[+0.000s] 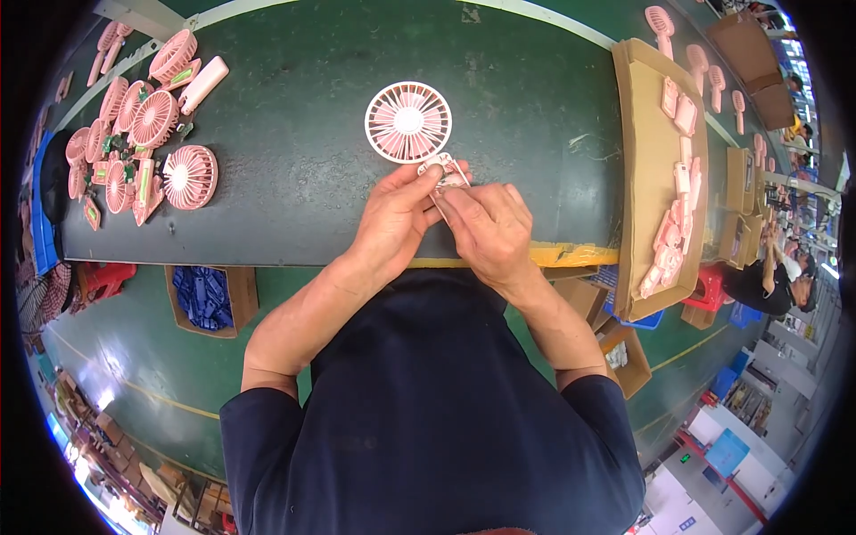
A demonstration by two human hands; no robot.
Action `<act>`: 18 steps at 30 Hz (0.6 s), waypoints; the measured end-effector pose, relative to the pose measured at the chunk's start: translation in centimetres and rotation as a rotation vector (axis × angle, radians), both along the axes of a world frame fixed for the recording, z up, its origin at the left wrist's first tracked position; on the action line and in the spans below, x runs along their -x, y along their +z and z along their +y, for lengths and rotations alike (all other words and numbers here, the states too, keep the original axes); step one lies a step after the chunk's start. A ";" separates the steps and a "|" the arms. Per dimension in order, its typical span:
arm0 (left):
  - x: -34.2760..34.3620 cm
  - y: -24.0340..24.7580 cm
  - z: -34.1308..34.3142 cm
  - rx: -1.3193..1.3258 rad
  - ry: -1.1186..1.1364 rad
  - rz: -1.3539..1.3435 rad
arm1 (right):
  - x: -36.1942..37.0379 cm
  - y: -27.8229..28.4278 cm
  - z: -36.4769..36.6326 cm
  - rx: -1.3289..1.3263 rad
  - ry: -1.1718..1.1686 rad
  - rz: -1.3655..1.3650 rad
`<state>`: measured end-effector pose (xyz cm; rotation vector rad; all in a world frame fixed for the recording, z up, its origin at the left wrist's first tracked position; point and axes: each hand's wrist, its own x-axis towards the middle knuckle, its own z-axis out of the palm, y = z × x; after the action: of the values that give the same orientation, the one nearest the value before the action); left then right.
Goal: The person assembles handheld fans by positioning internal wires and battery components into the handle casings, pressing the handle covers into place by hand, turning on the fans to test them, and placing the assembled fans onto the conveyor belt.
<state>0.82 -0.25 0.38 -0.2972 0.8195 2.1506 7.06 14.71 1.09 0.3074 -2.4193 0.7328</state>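
A pink and white handheld fan (pixel 408 121) lies on the dark green work surface, its round caged head pointing away from me. Both my hands close on its opened handle (pixel 453 177), just below the head, near the table's front edge. The left hand (pixel 399 207) grips the handle from the left, thumb pressed on its inside. My right hand (pixel 492 225) pinches at the handle's right side and lower part. Whether a small part sits between the right fingertips is hidden.
Several pink fan heads and handle parts (pixel 153 119) pile up at the left. On the right, a long cardboard tray (pixel 635 178) holds pink handle shells. Below the table's front edge stands a box of blue parts (pixel 203 299). A co-worker (pixel 771 285) is at the far right.
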 end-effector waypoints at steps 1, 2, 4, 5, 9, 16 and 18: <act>0.0 0.0 0.0 0.001 0.001 0.000 | 0.1 -0.1 0.0 -0.013 0.008 0.011; -0.1 -0.1 0.0 0.000 -0.001 -0.002 | 0.2 -0.2 0.1 -0.013 0.009 0.011; -0.1 -0.1 0.0 0.000 -0.001 -0.006 | 0.4 -0.1 0.2 -0.040 -0.007 -0.012; -0.1 -0.1 -0.1 0.003 0.007 -0.007 | 0.5 -0.1 0.1 -0.039 -0.006 -0.014; 0.0 -0.3 0.0 0.019 0.009 0.006 | 0.8 0.2 0.1 0.025 -0.067 -0.079; -0.4 0.0 1.2 0.044 -0.018 0.044 | 1.3 0.7 0.9 0.534 -0.193 -0.448; -0.9 -0.8 0.9 0.102 0.008 0.099 | 1.2 0.8 0.8 0.685 -0.130 -0.626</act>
<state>1.73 0.61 -0.42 -0.2485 0.9881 2.1488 5.83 15.47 1.87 -0.4094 -2.4931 1.7184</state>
